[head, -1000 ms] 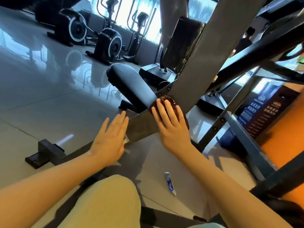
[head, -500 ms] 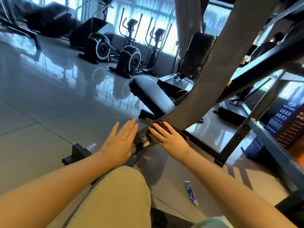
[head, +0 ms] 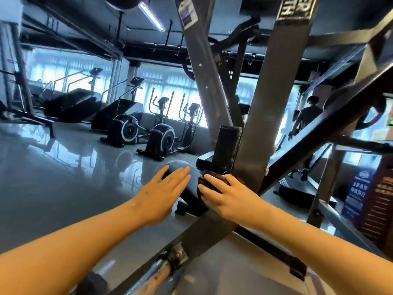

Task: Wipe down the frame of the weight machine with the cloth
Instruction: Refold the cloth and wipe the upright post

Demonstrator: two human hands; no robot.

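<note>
Far left, before the windows: two elliptical trainers (head: 163, 137), side by side.
Left hand (head: 161, 194): one, fingers straight and together, released, gripping nothing; contact with the frame not discernible.
Padded seat (head: 192, 172): one, dark, just behind that hand.
Cloth (head: 212, 182): one, dark brown, pinned against the grey frame beam (head: 265, 124), mostly covered.
Right hand (head: 227, 198): one, fingers spread flat over the cloth, pressing rather than clenching.
Changed since half a second ago: cloth and right hand now further up the beam, above the bolted joint (head: 176, 257) instead of at it.
Reading: lower stretch probably done; upper length and black cross-member (head: 319, 133) still to wipe.
Far right: one person in the background (head: 306, 118), back turned.
</note>
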